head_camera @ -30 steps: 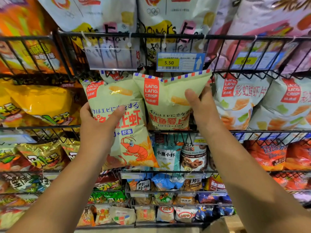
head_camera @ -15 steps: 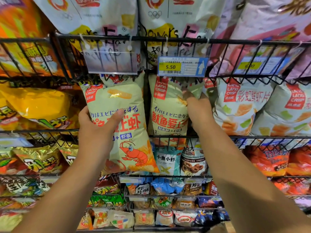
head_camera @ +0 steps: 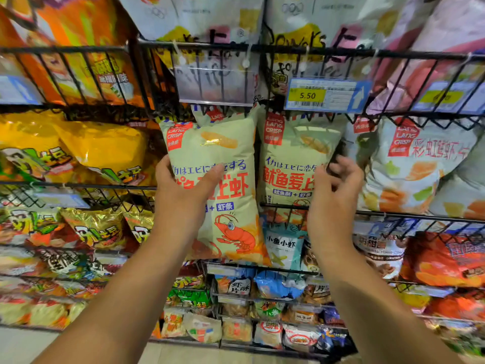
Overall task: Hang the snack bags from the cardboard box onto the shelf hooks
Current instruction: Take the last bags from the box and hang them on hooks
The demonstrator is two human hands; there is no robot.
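A: What's closest?
B: The left hand (head_camera: 181,190), centre frame, with its thumb and fingers wrapped round a green shrimp bag (head_camera: 223,143) held upright before the shelf.
A: And the right hand (head_camera: 333,195)?
B: It's right of centre, fingers curled at the edge of a second green bag (head_camera: 288,158). It's blurred, so I can't tell whether it pinches the bag.
A: Where's that bag?
B: Standing in the wire basket (head_camera: 393,213) under the 5.50 price tag (head_camera: 325,95), with rainbow crisp bags (head_camera: 420,166) beside it. Further up, the upper basket (head_camera: 341,52) holds large white bags (head_camera: 196,17).
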